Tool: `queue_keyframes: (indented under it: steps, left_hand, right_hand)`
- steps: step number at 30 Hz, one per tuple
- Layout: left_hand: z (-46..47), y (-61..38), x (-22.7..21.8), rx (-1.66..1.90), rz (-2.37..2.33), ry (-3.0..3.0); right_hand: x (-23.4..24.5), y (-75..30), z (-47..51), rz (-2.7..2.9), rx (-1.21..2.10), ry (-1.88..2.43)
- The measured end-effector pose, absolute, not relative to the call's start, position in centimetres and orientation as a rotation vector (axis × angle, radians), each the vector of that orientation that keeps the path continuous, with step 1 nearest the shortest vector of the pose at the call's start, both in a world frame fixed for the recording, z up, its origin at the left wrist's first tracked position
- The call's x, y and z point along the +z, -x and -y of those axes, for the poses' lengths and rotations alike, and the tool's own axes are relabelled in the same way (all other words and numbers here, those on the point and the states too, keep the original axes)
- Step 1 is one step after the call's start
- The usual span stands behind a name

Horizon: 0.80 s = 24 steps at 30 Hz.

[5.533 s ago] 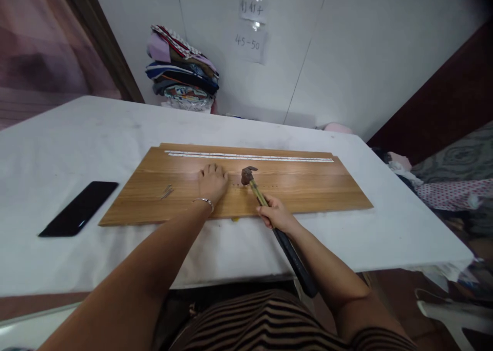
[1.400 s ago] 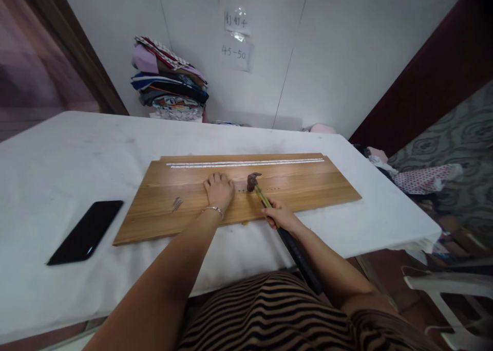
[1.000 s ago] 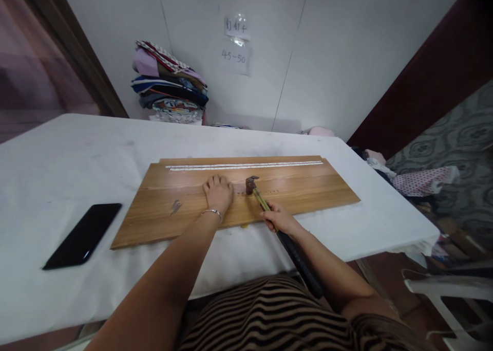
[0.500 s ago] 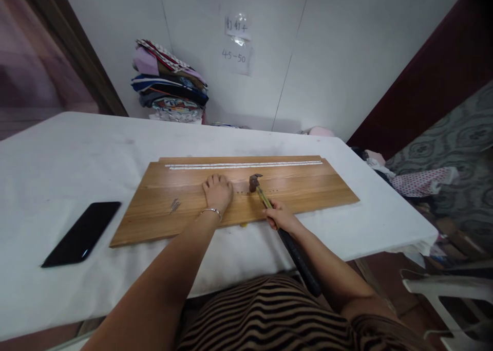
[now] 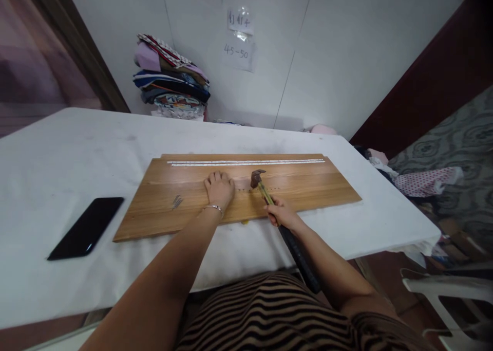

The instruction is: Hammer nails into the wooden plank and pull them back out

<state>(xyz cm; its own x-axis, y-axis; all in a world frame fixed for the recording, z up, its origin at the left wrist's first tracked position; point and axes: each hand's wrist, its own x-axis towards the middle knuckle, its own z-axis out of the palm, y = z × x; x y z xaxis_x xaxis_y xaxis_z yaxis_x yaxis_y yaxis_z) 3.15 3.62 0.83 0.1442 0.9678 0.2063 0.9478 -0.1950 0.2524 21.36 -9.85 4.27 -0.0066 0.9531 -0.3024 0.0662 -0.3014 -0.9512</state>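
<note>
My right hand (image 5: 282, 212) grips a claw hammer (image 5: 263, 189) partway along its yellow and black handle. The rusty hammer head is over the middle of a brown wooden board (image 5: 308, 186), beside a row of small dark nail marks; whether it touches the wood I cannot tell. Flat on the board, left of the hammer, my left hand (image 5: 219, 187) rests with its fingers stretched out. A small pile of nails (image 5: 176, 202) lies on the board further left. Two thin white strips (image 5: 246, 162) run along the board's far edge.
A black phone (image 5: 87, 228) lies on the white-covered table (image 5: 96, 150), left of the board. Folded clothes (image 5: 171, 78) are stacked at the back against the wall. To the right are a spotted cloth (image 5: 427, 180) and a white plastic chair (image 5: 442, 294).
The camera view has shifted slightly. Both hands and the hammer keep nearly the same place over the board.
</note>
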Motion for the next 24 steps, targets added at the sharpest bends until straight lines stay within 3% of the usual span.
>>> queue_keyframes:
  steps: [24]
  left_hand:
    - [-3.26,-3.21,1.50,0.487,-1.949,-2.294]
  right_hand:
    - [4.13,-21.50,9.44,1.069,1.445,1.473]
